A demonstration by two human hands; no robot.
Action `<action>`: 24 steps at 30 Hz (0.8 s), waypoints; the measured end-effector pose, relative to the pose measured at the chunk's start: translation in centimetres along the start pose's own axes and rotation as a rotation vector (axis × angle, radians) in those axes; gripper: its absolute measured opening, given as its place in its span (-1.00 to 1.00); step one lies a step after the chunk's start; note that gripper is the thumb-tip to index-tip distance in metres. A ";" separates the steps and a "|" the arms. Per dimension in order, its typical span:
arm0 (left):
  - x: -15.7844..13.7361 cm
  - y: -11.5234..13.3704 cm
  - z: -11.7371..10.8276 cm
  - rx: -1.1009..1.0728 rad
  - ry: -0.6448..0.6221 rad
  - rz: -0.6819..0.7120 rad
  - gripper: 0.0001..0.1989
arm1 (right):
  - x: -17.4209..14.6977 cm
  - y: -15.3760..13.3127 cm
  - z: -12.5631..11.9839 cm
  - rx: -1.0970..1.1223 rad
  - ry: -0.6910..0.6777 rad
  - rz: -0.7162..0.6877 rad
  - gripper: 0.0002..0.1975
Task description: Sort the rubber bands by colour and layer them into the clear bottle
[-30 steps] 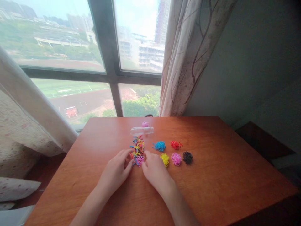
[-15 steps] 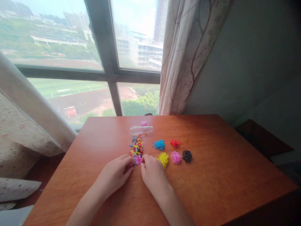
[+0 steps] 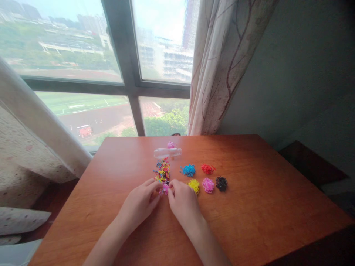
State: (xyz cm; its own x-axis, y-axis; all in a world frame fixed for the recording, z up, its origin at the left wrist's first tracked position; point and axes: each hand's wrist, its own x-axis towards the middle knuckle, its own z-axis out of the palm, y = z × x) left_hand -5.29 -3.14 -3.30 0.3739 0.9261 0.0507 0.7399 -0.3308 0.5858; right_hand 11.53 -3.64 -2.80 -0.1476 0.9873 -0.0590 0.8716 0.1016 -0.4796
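A mixed heap of small coloured rubber bands [image 3: 162,171] lies on the table in a narrow strip. At its near end, my left hand [image 3: 145,197] has its thumb and forefinger pinched on some bands. From the other side my right hand [image 3: 181,197] closes thumb and forefinger on the pink bands [image 3: 165,188]. Both sets of fingertips almost meet, so the exact bands held are partly hidden. Just right of my right hand is a yellow pile [image 3: 193,186], its left edge covered by that hand.
Single-colour piles in blue [image 3: 189,170], red [image 3: 208,169], pink [image 3: 208,185] and black [image 3: 221,183] lie to the right. Behind the heap are a clear plastic tube-like piece [image 3: 167,152] and a pink item [image 3: 171,145]. The wooden table [image 3: 249,218] stands against a window.
Both hands have shifted slightly, with the left fingertips closer to the pink bands and the right hand. The pink bands between them look more bunched up. The camera view has moved a little.
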 end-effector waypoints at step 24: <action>0.0 -0.2 -0.3 -0.026 0.083 -0.039 -0.82 | -0.5 0.3 -0.2 0.167 0.076 -0.070 -0.85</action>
State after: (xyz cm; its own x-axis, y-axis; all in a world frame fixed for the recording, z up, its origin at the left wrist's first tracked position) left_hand -5.57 -3.04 -3.19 0.2965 0.9505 0.0932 0.7377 -0.2898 0.6098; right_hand 11.92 -4.10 -2.75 -0.1640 0.9855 0.0431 0.7697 0.1552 -0.6193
